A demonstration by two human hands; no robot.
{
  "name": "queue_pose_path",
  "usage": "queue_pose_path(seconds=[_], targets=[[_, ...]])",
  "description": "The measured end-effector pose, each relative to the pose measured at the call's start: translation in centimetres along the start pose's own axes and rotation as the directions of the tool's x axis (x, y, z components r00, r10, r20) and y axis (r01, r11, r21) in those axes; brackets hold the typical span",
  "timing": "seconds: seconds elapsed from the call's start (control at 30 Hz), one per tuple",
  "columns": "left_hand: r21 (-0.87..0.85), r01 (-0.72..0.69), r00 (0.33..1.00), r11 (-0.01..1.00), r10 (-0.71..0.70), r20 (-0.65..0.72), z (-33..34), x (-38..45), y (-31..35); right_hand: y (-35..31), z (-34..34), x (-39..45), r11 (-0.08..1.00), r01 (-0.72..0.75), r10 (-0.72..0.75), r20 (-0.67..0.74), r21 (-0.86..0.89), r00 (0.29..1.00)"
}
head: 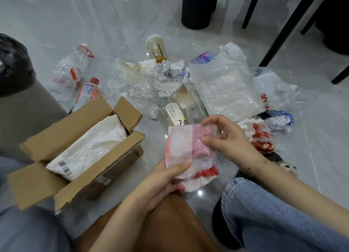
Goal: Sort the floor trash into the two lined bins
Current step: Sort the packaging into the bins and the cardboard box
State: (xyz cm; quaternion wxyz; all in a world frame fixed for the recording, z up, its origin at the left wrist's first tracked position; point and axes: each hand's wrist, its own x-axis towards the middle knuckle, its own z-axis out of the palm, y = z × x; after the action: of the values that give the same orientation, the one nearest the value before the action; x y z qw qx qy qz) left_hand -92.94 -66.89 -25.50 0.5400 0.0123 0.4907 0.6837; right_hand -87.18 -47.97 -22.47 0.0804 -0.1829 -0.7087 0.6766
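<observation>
Fingers of the left hand and right hand pinch a red-and-white plastic bag above the floor, beside an open cardboard box.

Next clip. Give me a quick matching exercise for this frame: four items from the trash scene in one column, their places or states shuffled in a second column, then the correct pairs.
Column 1
1. Red and white plastic wrapper
2. White plastic mailer bag with barcode
3. Clear bubble wrap sheet
4. Crushed clear plastic bottle with red label

Column 2
A. Lies on the floor left of the pile
B. Inside the open brown cardboard box
C. Held by left hand and right hand
D. Spread over the right part of the pile

Pairs: 1-C, 2-B, 3-D, 4-A
</observation>
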Motion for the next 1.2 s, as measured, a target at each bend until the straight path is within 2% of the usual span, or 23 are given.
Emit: queue_pose_path(seconds=[0.07,0.13,0.23,0.37,0.47,0.53,0.6,0.7,0.83,0.9,0.97,1.03,1.1,1.2], targets=[[0.015,-0.087,0.995,0.996,0.088,-0.050,0.1,0.3,-0.5,0.2,0.1,-0.1,0.998,-0.009,0.007,0.031,0.058,1.000],[0.079,-0.153,0.983,0.985,0.160,-0.089,0.2,0.5,-0.6,0.3,0.2,-0.3,0.994,-0.081,0.077,0.064,0.077,0.995],[0.058,-0.183,0.970,0.981,0.190,-0.152,0.5,0.4,-0.4,0.7,0.5,-0.4,0.989,-0.131,0.123,0.096,0.073,0.988],[-0.024,-0.107,0.976,0.994,0.100,-0.194,0.4,0.4,0.4,0.3,0.9,-0.6,1.000,-0.018,0.017,0.055,0.016,0.998],[-0.203,-0.007,0.977,0.979,-0.036,-0.209,0.2,0.3,1.1,0.0,0.9,-0.8,0.996,0.090,-0.090,0.079,0.005,0.993],[-0.302,0.026,0.977,0.953,-0.088,-0.193,-0.5,0.2,1.5,0.2,0.6,-0.7,0.989,0.128,-0.120,0.113,-0.069,0.986],[-0.328,0.056,0.986,0.943,-0.105,-0.133,-1.2,-0.3,1.9,0.3,0.3,-0.6,0.965,0.162,-0.131,0.155,-0.208,0.979],[-0.269,0.114,0.989,0.956,-0.135,-0.059,-1.7,-0.7,2.8,0.2,0.2,-0.6,0.890,0.223,-0.130,0.247,-0.399,0.960],[-0.180,0.060,0.985,0.982,-0.087,-0.149,-0.8,-0.8,2.8,-0.4,0.7,-0.9,0.804,0.308,-0.114,0.378,-0.508,0.919],[-0.069,0.002,0.974,0.998,-0.017,-0.225,-0.4,-0.9,2.5,-1.1,0.7,-1.1,0.868,0.237,-0.082,0.346,-0.436,0.935],[0.057,-0.061,0.960,0.997,0.074,-0.271,-0.3,-1.2,2.6,-1.7,0.4,-1.3,0.952,0.165,-0.087,0.290,-0.256,0.953],[0.190,-0.117,0.940,0.975,0.171,-0.297,-0.1,-1.8,3.2,-2.1,0.3,-1.6,0.977,0.149,-0.107,0.251,-0.154,0.962],[0.326,-0.169,0.914,0.930,0.272,-0.301,0.2,-2.9,3.8,-2.2,0.5,-1.6,0.982,0.140,-0.109,0.233,-0.124,0.966],[0.500,-0.274,0.868,0.821,0.435,-0.238,0.7,-5.3,5.2,-3.3,1.4,-1.3,0.995,0.097,-0.098,0.180,0.014,0.979]])
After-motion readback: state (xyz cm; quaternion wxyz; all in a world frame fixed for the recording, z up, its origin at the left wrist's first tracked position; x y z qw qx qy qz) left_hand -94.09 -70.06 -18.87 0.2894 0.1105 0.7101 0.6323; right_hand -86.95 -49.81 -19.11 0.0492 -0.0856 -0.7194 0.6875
